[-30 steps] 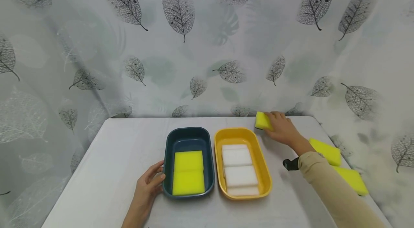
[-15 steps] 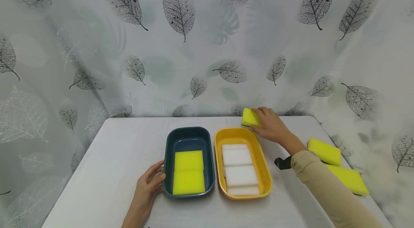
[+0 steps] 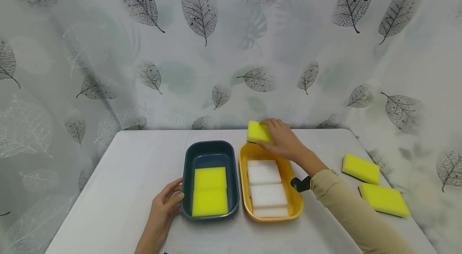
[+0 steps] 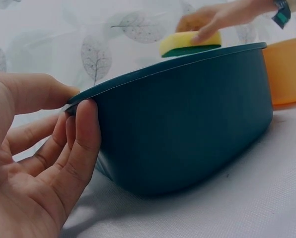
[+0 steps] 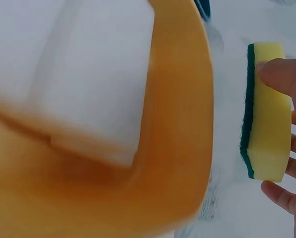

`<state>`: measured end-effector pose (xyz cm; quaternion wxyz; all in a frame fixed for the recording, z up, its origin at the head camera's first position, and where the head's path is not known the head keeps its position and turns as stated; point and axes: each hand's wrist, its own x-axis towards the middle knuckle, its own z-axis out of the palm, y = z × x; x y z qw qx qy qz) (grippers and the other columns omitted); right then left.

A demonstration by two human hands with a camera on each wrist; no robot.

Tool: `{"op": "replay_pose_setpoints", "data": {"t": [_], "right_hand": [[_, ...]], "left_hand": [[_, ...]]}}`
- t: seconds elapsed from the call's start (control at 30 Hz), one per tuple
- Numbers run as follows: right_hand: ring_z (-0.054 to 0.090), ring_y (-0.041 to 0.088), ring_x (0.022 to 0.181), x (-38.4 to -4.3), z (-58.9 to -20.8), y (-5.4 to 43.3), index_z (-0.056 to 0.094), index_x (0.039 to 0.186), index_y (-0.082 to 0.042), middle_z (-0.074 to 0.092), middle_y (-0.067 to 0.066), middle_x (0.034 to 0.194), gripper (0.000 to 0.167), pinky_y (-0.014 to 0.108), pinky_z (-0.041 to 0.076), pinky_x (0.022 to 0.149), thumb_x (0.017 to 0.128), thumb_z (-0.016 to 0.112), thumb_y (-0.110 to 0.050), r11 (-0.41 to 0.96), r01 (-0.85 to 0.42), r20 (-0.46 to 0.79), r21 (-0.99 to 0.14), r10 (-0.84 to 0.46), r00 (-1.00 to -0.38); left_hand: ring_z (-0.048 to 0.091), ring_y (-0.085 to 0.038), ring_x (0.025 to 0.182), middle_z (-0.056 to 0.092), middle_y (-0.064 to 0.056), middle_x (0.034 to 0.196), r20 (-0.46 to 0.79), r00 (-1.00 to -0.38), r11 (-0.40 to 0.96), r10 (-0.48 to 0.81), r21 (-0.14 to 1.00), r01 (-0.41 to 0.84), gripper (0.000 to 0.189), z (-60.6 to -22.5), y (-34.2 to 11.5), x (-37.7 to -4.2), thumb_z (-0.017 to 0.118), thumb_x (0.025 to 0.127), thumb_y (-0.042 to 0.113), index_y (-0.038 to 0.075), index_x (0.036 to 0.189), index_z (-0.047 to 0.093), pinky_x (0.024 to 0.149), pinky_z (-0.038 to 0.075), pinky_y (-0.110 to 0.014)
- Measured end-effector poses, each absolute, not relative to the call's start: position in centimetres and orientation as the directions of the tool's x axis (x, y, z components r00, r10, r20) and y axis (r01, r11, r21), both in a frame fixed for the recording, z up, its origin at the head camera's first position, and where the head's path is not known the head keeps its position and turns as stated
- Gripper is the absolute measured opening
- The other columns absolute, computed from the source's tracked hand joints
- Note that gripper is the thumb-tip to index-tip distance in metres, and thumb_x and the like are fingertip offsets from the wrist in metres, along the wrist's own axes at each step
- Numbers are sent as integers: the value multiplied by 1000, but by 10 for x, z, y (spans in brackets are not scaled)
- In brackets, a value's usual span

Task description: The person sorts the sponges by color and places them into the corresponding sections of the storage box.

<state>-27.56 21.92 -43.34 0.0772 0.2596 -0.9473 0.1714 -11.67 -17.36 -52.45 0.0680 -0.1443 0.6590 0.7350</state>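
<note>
My right hand (image 3: 283, 140) holds a yellow sponge (image 3: 258, 132) with a green scouring side over the far end of the yellow tub (image 3: 297, 206). In the right wrist view, the thumb and fingers grip the sponge (image 5: 269, 119) with its green layer facing away from the palm. My left hand (image 3: 164, 206) pinches the rim of the dark blue tub (image 3: 185, 174) on its left side, thumb above and fingers under the rim in the left wrist view. Two yellow sponges (image 3: 210, 190) lie inside the blue tub. White sponge blocks (image 3: 267, 186) fill much of the yellow tub.
Two more yellow sponges, one farther back (image 3: 361, 168) and one nearer (image 3: 384, 200), lie at the right of the white table (image 3: 119, 190). A leaf-patterned curtain (image 3: 216, 65) hangs behind the table. The two tubs stand side by side.
My right hand has carried the sponge leftward along the back of the table, from right of the yellow tub to over its far end. My left hand stays on the blue tub.
</note>
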Motion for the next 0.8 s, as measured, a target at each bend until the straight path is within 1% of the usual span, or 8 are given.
{"op": "replay_pose_setpoints", "data": {"t": [0.13,0.3,0.5,0.63,0.8], "right_hand": [[51,37,132,-274,-432,198,51,139,-4,55,17,144,64,58,44,112,93,78,-40,771,-551,252,-320,-492,-833],[52,34,130,-272,-432,177,53,131,-7,57,15,140,57,53,44,112,93,78,-41,739,-604,262,-299,-545,-796],[52,34,129,-270,-433,157,54,130,-8,56,15,141,54,51,44,114,94,77,-42,697,-651,264,-301,-595,-759],[51,32,128,-268,-433,143,54,129,-9,55,13,139,54,48,46,112,93,78,-41,678,-670,256,-303,-619,-742],[51,30,124,-266,-432,125,54,130,-9,54,12,136,57,44,47,109,92,79,-43,662,-701,246,-265,-657,-713]], "left_hand": [[62,-10,92,59,-4,124,-294,-953,-124,-80,951,-283,51,-527,-176,-116,72,96,21,16,146,58,70,55,-26],[63,-11,91,59,-3,123,-281,-957,-117,-75,955,-272,53,-527,-176,-116,72,96,22,15,147,57,69,54,-26],[62,-10,91,60,-3,123,-288,-954,-124,-79,953,-277,51,-527,-176,-116,71,96,21,16,145,58,69,54,-26],[62,-10,92,60,-3,123,-291,-954,-130,-75,951,-280,51,-526,-175,-116,71,97,21,16,146,58,69,55,-26],[61,-10,90,58,-3,122,-295,-953,-134,-73,949,-284,54,-525,-174,-116,71,96,20,13,147,56,68,54,-26]]}}
